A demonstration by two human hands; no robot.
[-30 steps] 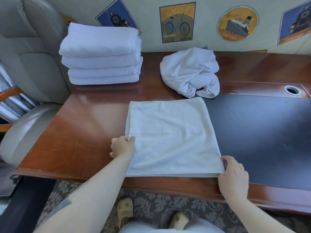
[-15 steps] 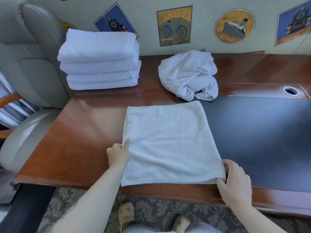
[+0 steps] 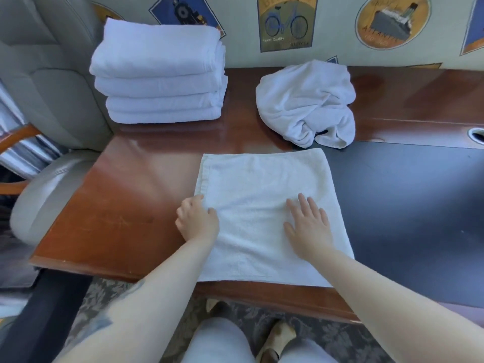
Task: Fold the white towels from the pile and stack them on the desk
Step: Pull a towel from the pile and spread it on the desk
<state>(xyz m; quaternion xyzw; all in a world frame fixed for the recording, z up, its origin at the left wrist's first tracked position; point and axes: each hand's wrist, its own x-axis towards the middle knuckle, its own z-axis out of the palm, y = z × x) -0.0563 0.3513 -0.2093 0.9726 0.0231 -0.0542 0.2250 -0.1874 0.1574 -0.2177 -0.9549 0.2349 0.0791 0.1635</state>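
We see a half-folded white towel (image 3: 269,205) lying flat at the near edge of the table (image 3: 131,195). Our left hand (image 3: 197,220) pinches its left edge, while our right hand (image 3: 309,226) lies flat on it, fingers straight. Behind, a stack of folded towels (image 3: 159,72) sits left, a crumpled towel pile (image 3: 306,100) right.

Two bare forearms enter from the bottom edge, no sleeves visible on either. The left forearm (image 3: 146,292) carries a dark, blurred tattoo marking on its outer side, design unreadable. Left hand (image 3: 197,221) and right hand (image 3: 309,226) are bare: no rings, watch or gloves visible. Light blue-grey trousers (image 3: 220,341) cover the legs at the bottom edge. Feet wear beige slip-on shoes (image 3: 277,336), details blurred.
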